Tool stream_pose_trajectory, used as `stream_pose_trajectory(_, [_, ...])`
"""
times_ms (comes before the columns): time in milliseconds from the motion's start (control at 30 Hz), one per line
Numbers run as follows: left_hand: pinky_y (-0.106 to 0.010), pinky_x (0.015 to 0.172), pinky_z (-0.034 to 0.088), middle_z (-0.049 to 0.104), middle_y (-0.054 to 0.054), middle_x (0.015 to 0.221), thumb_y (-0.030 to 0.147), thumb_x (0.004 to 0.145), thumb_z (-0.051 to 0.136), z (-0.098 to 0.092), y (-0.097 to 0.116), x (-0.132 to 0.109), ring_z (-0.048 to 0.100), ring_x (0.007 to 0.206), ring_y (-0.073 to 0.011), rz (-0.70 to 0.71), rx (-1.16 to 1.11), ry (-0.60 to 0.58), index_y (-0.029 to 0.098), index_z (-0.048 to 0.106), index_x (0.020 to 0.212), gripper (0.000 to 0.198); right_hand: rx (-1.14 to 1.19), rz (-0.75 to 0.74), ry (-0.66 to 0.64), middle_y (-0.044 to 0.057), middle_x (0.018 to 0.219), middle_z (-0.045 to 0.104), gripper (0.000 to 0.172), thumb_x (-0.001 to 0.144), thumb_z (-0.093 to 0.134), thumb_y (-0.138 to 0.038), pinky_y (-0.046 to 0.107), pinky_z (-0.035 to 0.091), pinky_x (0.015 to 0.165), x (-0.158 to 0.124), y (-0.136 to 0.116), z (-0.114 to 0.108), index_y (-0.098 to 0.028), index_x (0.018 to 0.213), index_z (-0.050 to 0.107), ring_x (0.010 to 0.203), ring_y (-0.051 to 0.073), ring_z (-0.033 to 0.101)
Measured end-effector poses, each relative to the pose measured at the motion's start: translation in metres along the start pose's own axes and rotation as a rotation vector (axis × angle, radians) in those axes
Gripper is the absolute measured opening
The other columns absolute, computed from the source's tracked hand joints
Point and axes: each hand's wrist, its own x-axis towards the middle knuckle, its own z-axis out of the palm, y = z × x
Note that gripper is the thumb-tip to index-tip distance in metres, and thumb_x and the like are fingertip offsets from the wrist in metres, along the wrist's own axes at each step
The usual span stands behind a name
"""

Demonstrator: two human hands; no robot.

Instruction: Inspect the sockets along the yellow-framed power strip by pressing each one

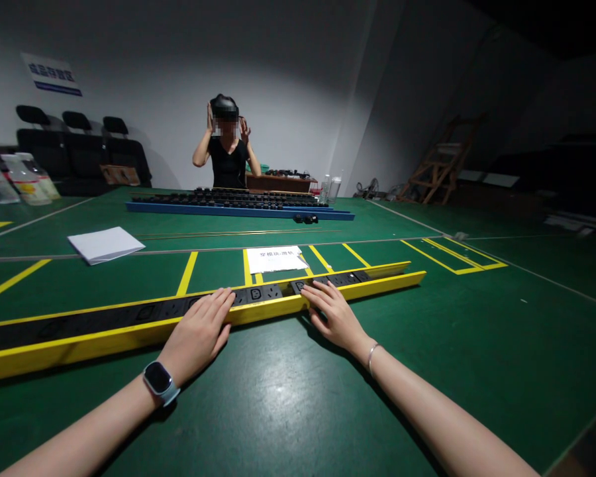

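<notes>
A long yellow rail (263,309) lies slantwise across the green table, its channel filled with a row of black socket modules (256,293). My left hand (201,326) rests over the rail with fingers stretched onto the modules; a watch is on that wrist. Farther right, my right hand (334,314) lays its fingertips on another socket module (298,287), its thumb by the rail's near wall. A short gap shows in the row between the two hands. The fingers of both hands are extended, and they cover parts of the modules beneath.
Behind the rail lie a printed paper label (274,259) and a folded white sheet (105,244). Blue rails (238,211) with black parts lie at the far side, where a person (228,156) wearing a headset stands. Bottles (27,179) stand far left.
</notes>
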Motion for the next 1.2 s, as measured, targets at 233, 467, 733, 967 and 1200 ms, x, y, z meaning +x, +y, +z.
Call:
stream_pose_trajectory(233, [-0.043,0.110,0.038,0.051,-0.016,0.140,0.029,0.088,0.048,0.001,0.000,0.001,0.048,0.130,-0.0269,0.004,0.011,0.001,0.008,0.042,0.139,0.055,-0.012,-0.024,0.005,0.004,0.140,0.052,0.052,0.089,0.050,-0.017,0.051,0.032,0.113,0.001,0.002,-0.001,-0.025,0.140,0.044,0.133,0.024,0.041])
stream_pose_trajectory(467, [-0.042,0.109,0.039,0.052,-0.016,0.139,0.029,0.088,0.049,0.000,0.000,0.002,0.049,0.128,-0.0263,0.002,-0.001,0.015,0.008,0.044,0.138,0.054,0.008,-0.028,0.006,0.005,0.140,0.052,0.049,0.090,0.049,-0.016,0.050,0.033,0.113,0.000,0.006,0.000,-0.023,0.139,0.045,0.133,0.023,0.042])
stream_pose_trajectory(733, [-0.042,0.110,0.037,0.052,-0.016,0.140,0.028,0.088,0.048,0.000,0.000,0.000,0.049,0.129,-0.0265,-0.006,-0.018,0.011,0.008,0.044,0.138,0.054,0.102,0.001,0.069,0.007,0.135,0.056,0.045,0.092,0.047,-0.015,0.049,0.037,0.113,-0.004,0.012,0.003,-0.023,0.136,0.048,0.129,0.021,0.048])
stream_pose_trajectory(967, [-0.042,0.109,0.038,0.051,-0.016,0.140,0.029,0.088,0.049,0.000,0.000,0.001,0.048,0.129,-0.0269,0.002,-0.006,0.012,0.008,0.044,0.137,0.054,0.141,0.022,0.114,0.007,0.133,0.058,0.042,0.092,0.046,-0.015,0.048,0.039,0.112,-0.005,0.015,0.006,-0.024,0.133,0.052,0.126,0.021,0.052])
stream_pose_trajectory(1200, [-0.042,0.109,0.039,0.051,-0.016,0.140,0.029,0.088,0.048,0.001,0.000,0.001,0.049,0.128,-0.0268,0.002,-0.005,0.010,0.008,0.043,0.138,0.054,0.175,0.035,0.141,0.007,0.131,0.059,0.041,0.092,0.046,-0.015,0.047,0.040,0.111,-0.004,0.015,0.006,-0.024,0.131,0.054,0.124,0.021,0.053])
